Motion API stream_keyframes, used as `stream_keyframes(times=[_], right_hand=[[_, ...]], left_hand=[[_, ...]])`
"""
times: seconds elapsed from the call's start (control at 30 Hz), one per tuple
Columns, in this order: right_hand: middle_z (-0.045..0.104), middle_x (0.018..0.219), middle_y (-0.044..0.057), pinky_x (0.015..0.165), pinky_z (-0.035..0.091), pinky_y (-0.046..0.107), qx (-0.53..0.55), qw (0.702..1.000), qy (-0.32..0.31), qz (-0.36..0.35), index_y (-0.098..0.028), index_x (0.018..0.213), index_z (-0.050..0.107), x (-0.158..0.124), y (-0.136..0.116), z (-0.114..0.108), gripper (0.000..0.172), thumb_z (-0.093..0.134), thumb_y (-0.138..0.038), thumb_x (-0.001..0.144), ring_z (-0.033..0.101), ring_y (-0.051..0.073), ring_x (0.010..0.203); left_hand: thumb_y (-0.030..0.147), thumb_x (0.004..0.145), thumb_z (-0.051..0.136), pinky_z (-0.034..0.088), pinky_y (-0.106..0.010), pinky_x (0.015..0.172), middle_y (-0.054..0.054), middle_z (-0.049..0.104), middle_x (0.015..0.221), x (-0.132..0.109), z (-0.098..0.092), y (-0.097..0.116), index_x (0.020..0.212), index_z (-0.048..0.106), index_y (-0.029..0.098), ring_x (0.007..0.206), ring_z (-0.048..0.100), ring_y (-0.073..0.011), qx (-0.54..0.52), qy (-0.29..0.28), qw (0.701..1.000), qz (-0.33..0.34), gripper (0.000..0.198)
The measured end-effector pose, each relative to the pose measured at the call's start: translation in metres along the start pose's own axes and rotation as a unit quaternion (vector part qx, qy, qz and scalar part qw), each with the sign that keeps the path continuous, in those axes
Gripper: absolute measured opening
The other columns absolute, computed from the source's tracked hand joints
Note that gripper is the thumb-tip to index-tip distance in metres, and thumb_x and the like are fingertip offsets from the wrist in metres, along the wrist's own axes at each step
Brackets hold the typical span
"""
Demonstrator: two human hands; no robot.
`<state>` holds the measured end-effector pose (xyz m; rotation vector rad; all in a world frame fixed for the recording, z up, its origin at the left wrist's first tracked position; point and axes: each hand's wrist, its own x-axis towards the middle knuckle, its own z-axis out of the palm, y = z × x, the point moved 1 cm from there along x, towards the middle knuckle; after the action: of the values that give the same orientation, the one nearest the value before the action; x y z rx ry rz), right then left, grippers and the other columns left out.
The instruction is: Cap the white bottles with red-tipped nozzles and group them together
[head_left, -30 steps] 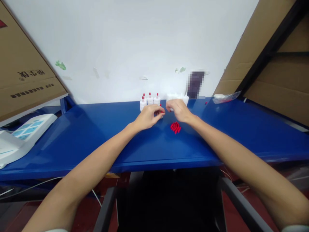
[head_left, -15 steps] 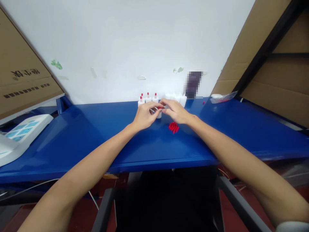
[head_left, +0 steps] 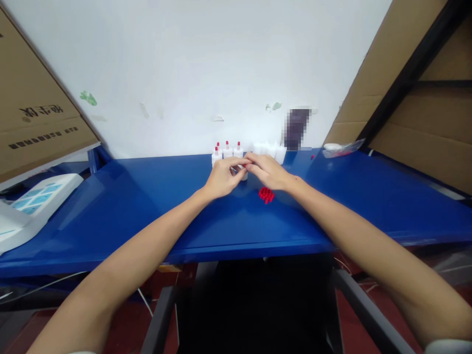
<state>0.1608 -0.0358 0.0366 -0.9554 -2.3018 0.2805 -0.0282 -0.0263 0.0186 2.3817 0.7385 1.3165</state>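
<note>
- Framed at the bottom by dark armrest-like bars [head_left: 372,309], below the front edge of a blue table [head_left: 147,211].
- At far left, on the tabletop, beside a white device [head_left: 40,206] with light-blue panels.
- Just nearer than the hands, with a small pile of red caps [head_left: 266,195] loose on the blue surface.
- Fingertips together near the middle: left hand [head_left: 224,176] curled narrow, thumb and fingers bent toward a red piece [head_left: 245,166]; right hand [head_left: 269,172] meeting it from the other side, likewise narrow. Partly hidden there; impossible to tell which hand bears the grip.
- Directly under the joined fingertips, with the lower part of a white bottle [head_left: 244,176] in view.
- Behind the left hand, in a cluster of upright white bottles with red tips [head_left: 227,153].
- Behind the right hand, among more white containers [head_left: 280,155], partly covered.
- Farther right, past a single red bit [head_left: 312,157], near a clear plastic bag [head_left: 342,149].
- Backed by a white wall [head_left: 221,64], marked with peeling patches.
</note>
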Motion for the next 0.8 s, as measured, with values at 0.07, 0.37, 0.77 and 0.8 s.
stream_keyframes(times=[0.07,0.37,0.77,0.8], right_hand=[[0.058,0.077,0.002,0.071,0.038,0.035,-0.004,1.000,0.002,0.000,-0.024,0.090,0.051,0.0002,0.0001,0.0002,0.020,0.040,-0.037,0.100,0.053,0.021,0.072],[0.065,0.093,0.007,0.077,0.041,0.038,0.003,1.000,-0.001,-0.017,-0.023,0.100,0.052,0.0006,0.0040,0.0014,0.023,0.037,-0.041,0.102,0.057,0.025,0.083],[0.066,0.082,0.005,0.070,0.039,0.035,-0.028,0.998,0.056,-0.007,-0.021,0.097,0.057,0.0017,0.0059,0.0044,0.019,0.042,-0.031,0.093,0.056,0.022,0.072],[0.064,0.078,0.004,0.069,0.038,0.035,-0.032,0.996,0.079,0.006,-0.020,0.094,0.059,0.0019,0.0071,0.0036,0.020,0.042,-0.030,0.092,0.055,0.022,0.070]], left_hand=[[0.020,0.092,0.062,0.057,-0.024,0.068,-0.008,0.081,0.102,0.0006,0.0003,-0.0009,0.105,0.079,0.015,0.074,0.071,-0.0124,-0.018,-0.001,1.000,-0.015,0.022],[0.022,0.090,0.064,0.056,-0.023,0.066,-0.008,0.081,0.097,0.0022,0.0010,-0.0017,0.101,0.080,0.015,0.072,0.068,-0.0116,-0.046,0.007,0.998,-0.036,0.021],[0.026,0.090,0.066,0.053,-0.022,0.061,-0.006,0.080,0.088,0.0007,0.0025,-0.0045,0.104,0.079,0.015,0.064,0.064,-0.0104,-0.041,0.023,0.999,-0.022,0.021],[0.026,0.090,0.067,0.052,-0.022,0.061,-0.005,0.079,0.089,0.0008,0.0024,-0.0046,0.104,0.078,0.015,0.063,0.063,-0.0098,-0.040,0.031,0.998,-0.021,0.021]])
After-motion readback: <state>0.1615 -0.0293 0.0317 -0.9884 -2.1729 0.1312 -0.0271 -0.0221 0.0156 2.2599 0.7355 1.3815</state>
